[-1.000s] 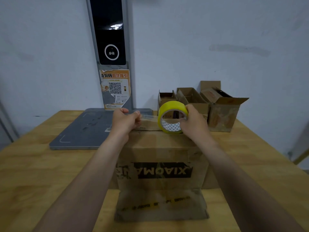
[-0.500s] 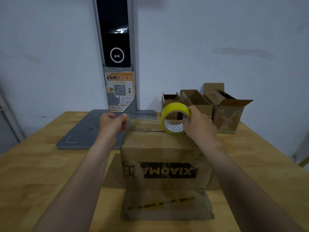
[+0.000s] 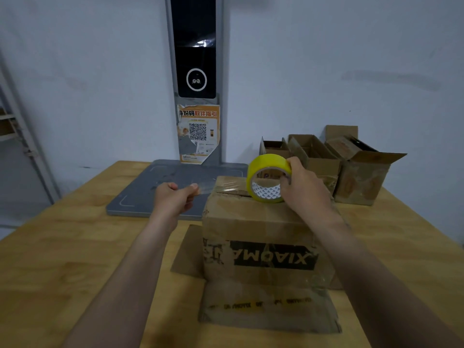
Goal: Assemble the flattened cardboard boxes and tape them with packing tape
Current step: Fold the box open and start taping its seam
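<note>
Stretching a length of clear tape (image 3: 209, 188) leftward off the roll, the person looks partway through sealing the top seam (image 3: 233, 194) of the big cardboard box (image 3: 258, 222) that stands mid-table on the wooden table (image 3: 75, 247). The left hand (image 3: 173, 197) pinches the strip's free end between thumb and fingers, out past the box's left edge and above the grey base plate (image 3: 135, 194). The right hand (image 3: 305, 188) is wrapped around the yellow tape roll (image 3: 266, 182), which stands on edge on the box top, toward its far right. The box's print reads upside down, and its lower flaps (image 3: 268, 307) lie splayed on the table at the near and left sides.

From where I stand, the strip doesn't look pressed down yet; it seems to float just over the seam. The next move calls for dropping the left end over the box's left edge, smoothing the tape along the seam, then tearing it at the roll. I see no cutter.

Left of the box the tabletop gives that hand space to come down. On the far right, three small open boxes (image 3: 313, 156) stand near the roll hand, so a backward pull has less room there. The upright post (image 3: 195, 71) rises beyond the plate, well apart from both hands.
</note>
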Motion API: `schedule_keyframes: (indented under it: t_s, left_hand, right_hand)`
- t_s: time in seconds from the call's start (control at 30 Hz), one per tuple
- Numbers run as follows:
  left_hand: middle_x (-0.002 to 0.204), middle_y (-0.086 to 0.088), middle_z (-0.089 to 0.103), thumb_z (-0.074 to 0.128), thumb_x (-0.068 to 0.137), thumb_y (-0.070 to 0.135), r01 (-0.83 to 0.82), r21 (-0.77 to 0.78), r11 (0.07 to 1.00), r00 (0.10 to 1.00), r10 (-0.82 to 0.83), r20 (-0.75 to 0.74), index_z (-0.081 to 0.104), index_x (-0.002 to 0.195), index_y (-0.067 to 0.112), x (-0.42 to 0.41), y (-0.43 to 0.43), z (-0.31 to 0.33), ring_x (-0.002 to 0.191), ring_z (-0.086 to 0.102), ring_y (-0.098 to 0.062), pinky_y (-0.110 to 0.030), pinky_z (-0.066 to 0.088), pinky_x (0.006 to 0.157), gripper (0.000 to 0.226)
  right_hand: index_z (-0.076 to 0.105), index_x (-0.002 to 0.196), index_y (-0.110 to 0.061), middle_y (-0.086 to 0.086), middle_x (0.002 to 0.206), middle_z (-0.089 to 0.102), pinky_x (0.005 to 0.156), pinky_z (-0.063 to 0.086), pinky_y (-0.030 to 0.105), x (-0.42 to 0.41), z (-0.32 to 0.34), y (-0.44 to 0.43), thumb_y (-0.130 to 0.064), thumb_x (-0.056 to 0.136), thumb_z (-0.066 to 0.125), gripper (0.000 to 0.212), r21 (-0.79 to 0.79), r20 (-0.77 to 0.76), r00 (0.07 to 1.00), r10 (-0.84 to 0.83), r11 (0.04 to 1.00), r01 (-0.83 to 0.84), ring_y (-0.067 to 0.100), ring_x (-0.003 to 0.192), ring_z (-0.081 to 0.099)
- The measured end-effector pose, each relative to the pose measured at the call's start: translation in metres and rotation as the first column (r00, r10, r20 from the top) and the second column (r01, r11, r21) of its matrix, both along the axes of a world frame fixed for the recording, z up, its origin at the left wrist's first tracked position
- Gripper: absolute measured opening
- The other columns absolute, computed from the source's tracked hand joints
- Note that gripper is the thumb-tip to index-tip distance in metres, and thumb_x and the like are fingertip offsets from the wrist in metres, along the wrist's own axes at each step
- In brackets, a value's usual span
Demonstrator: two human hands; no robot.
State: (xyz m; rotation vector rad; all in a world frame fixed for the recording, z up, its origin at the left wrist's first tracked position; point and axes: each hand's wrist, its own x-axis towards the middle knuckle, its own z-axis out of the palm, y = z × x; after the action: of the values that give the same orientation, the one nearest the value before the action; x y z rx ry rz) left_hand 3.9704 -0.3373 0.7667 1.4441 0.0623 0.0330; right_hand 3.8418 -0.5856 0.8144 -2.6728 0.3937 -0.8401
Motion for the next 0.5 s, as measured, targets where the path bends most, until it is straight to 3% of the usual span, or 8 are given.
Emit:
schedule_keyframes:
  t_s: [0.2, 0.27, 0.33, 0.43, 0.5]
  left_hand:
    - [0.080, -0.008, 0.069, 0.078, 0.091, 0.012, 0.034, -0.002, 0.999, 0.999, -0.034, -0.037, 0.034, 0.088, 0.021, -0.003, -0.003, -0.018, 0.072, 0.067, -0.016, -0.032, 0.055, 0.066, 0.045]
    - [0.068, 0.000, 0.072, 0.078, 0.091, 0.014, 0.046, 0.004, 0.999, 0.998, -0.045, -0.052, 0.035, 0.089, 0.021, -0.003, -0.006, -0.025, 0.069, 0.067, -0.013, -0.034, 0.056, 0.068, 0.044]
    - [0.054, 0.007, 0.066, 0.079, 0.091, 0.016, 0.043, 0.031, 0.999, 0.997, -0.041, -0.065, 0.036, 0.089, 0.020, -0.004, -0.011, -0.030, 0.067, 0.064, -0.014, -0.034, 0.057, 0.068, 0.043]
    - [0.062, -0.001, 0.052, 0.077, 0.092, 0.021, 0.039, 0.100, 0.994, 0.998, -0.034, -0.049, 0.038, 0.081, 0.020, -0.007, -0.018, -0.034, 0.058, 0.053, -0.013, -0.027, 0.051, 0.051, 0.041]
    - [0.063, -0.002, 0.046, 0.075, 0.093, 0.026, 0.038, 0.202, 0.979, 0.999, -0.042, 0.018, 0.039, 0.075, 0.019, -0.009, -0.020, -0.037, 0.054, 0.048, -0.015, -0.028, 0.046, 0.048, 0.040]
  right_hand:
    - [0.042, 0.130, -0.020, -0.004, 0.072, 0.051, 0.046, 0.026, 0.030, -0.001, -0.002, 0.003, -0.027, 0.106, 0.048, 0.025, -0.043, -0.004, 1.000, -0.028, 0.999, 0.028, 0.014, 0.056, 0.047]
    - [0.040, 0.132, -0.021, -0.004, 0.071, 0.051, 0.046, 0.025, 0.030, 0.000, -0.004, 0.003, -0.028, 0.106, 0.048, 0.028, -0.046, -0.010, 0.999, -0.038, 0.998, 0.038, 0.014, 0.055, 0.047]
    - [0.039, 0.133, -0.021, -0.004, 0.071, 0.050, 0.046, 0.025, 0.029, 0.000, -0.005, 0.003, -0.027, 0.106, 0.048, 0.029, -0.046, -0.003, 0.999, -0.042, 0.998, 0.041, 0.013, 0.054, 0.046]
    - [0.040, 0.132, -0.020, -0.005, 0.071, 0.050, 0.046, 0.024, 0.029, 0.001, -0.008, 0.002, -0.026, 0.105, 0.049, 0.029, -0.043, 0.015, 0.999, -0.039, 0.998, 0.040, 0.012, 0.055, 0.045]
    - [0.040, 0.131, -0.020, -0.005, 0.070, 0.049, 0.045, 0.024, 0.028, 0.002, -0.010, 0.002, -0.025, 0.105, 0.049, 0.028, -0.046, 0.022, 0.999, -0.046, 0.998, 0.047, 0.011, 0.054, 0.045]
